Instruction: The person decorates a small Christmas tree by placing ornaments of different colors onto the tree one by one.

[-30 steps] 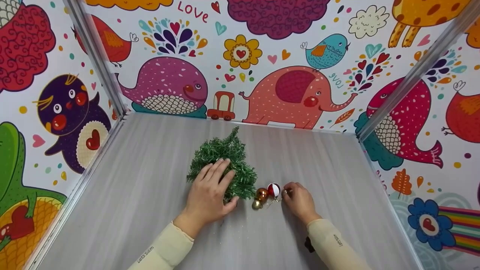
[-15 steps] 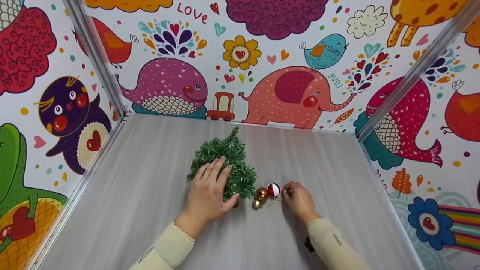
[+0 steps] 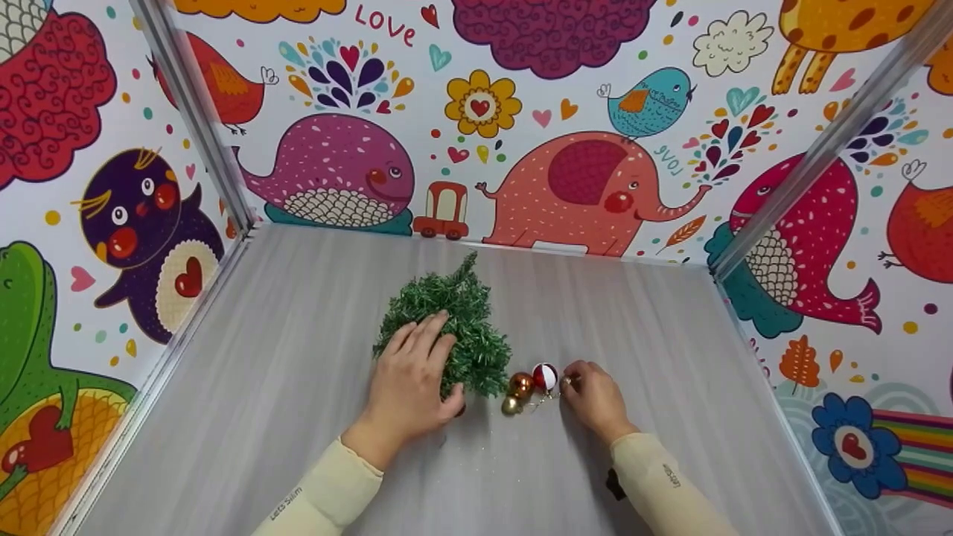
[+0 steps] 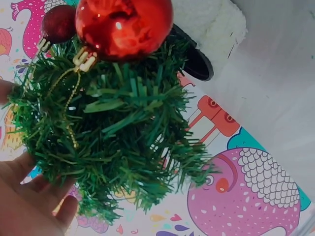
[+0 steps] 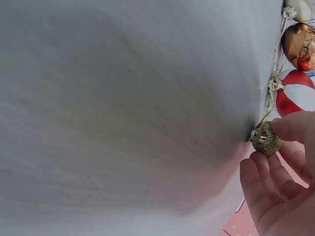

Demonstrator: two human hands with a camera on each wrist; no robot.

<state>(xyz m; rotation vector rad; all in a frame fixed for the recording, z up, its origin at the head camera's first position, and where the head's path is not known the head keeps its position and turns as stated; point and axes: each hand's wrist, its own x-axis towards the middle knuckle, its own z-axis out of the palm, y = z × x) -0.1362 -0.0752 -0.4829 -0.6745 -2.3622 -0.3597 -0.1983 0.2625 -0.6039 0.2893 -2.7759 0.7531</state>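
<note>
A small artificial Christmas tree [image 3: 484, 342] of green tinsel stands at mid-table. My left hand [image 3: 406, 380] rests on its near left side, fingers spread over the branches, thumb low. In the left wrist view a shiny red bauble [image 4: 125, 29] and a smaller dark red bauble [image 4: 59, 23] show on the tree, each with a gold cap. To the right, my right hand [image 3: 595, 402] pinches a gold glitter bauble [image 5: 267, 140] between thumb and fingers, close to the table. Beside it lie a red-and-white bauble [image 3: 545, 377], a copper bauble [image 3: 521, 385] and a small gold bauble [image 3: 511, 405].
Gold cords [image 5: 278, 54] trail from the loose baubles. A grey wood-grain table [image 3: 640, 320] is enclosed by cartoon-printed panels [image 3: 476, 45] with metal corner posts [image 3: 193, 112]. A white fluffy piece [image 4: 211, 24] shows by the tree in the left wrist view.
My left hand has shifted slightly left and toward me along the tree, its thumb drawing in. The right hand and the loose baubles have stayed in place.
</note>
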